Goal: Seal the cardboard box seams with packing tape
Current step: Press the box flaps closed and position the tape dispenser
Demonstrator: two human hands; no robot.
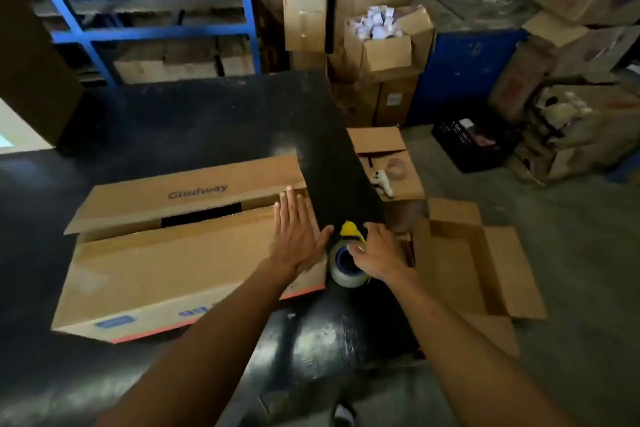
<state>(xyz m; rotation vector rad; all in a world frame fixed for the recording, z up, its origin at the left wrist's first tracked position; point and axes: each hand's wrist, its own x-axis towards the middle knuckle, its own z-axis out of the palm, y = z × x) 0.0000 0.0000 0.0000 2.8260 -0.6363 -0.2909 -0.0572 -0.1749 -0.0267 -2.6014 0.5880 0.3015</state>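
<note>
A long brown cardboard box (166, 267) lies on the black table (180, 128). Its two top flags meet with a dark gap along the seam; the far flap reads "Glodway". My left hand (296, 232) rests flat, fingers spread, on the near flap at the box's right end. Just right of the box, my right hand (375, 253) grips a tape dispenser (346, 258) with a yellow guard, a blue core and a roll of clear tape. The dispenser sits at the table's right edge, touching or nearly touching the box end.
An open empty carton (474, 270) stands on the floor to the right. Behind it, a smaller box (388, 163) carries a tape roll and a white tool. Blue shelving (156, 31), stacked cartons and a black crate (474, 144) fill the back.
</note>
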